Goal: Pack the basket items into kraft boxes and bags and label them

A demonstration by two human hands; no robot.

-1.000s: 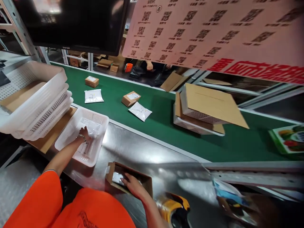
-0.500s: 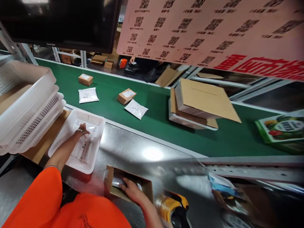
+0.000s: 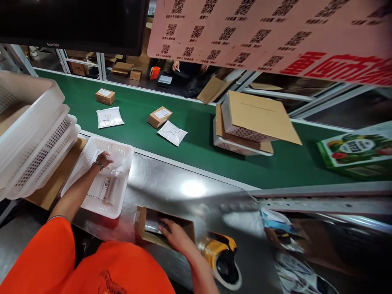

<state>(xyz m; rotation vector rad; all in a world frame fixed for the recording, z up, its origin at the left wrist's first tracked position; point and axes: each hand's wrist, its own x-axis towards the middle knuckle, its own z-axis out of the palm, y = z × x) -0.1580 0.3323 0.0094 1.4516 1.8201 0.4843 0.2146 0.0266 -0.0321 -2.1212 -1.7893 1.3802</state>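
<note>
My left hand (image 3: 104, 159) is inside a white plastic basket (image 3: 112, 211), its fingers curled together. Clear plastic packaging lies right by the fingertips, but what they grip is too small to make out. Nearer me in the same basket lies a clear-wrapped packet (image 3: 106, 188) with a printed label. My right hand (image 3: 174, 234) reaches into an open cardboard box (image 3: 139, 224) on the metal bench, fingers stretched out. Beside those fingers, in the left part of the box, sits a clear plastic-wrapped item (image 3: 151, 226).
A yellow-and-black tape dispenser (image 3: 222, 257) stands right of the box. Stacked white baskets (image 3: 36, 151) rise at left. The green conveyor (image 3: 196, 122) carries small boxes, white mailers, baskets with cardboard (image 3: 260, 118) and a green carton (image 3: 355, 151). A monitor (image 3: 76, 24) and pink code sheet (image 3: 232, 49) hang above.
My left hand's fingers have gone from spread to curled, and the hand has shifted slightly left. My right hand stays in the box. The whole view has tilted a little.
</note>
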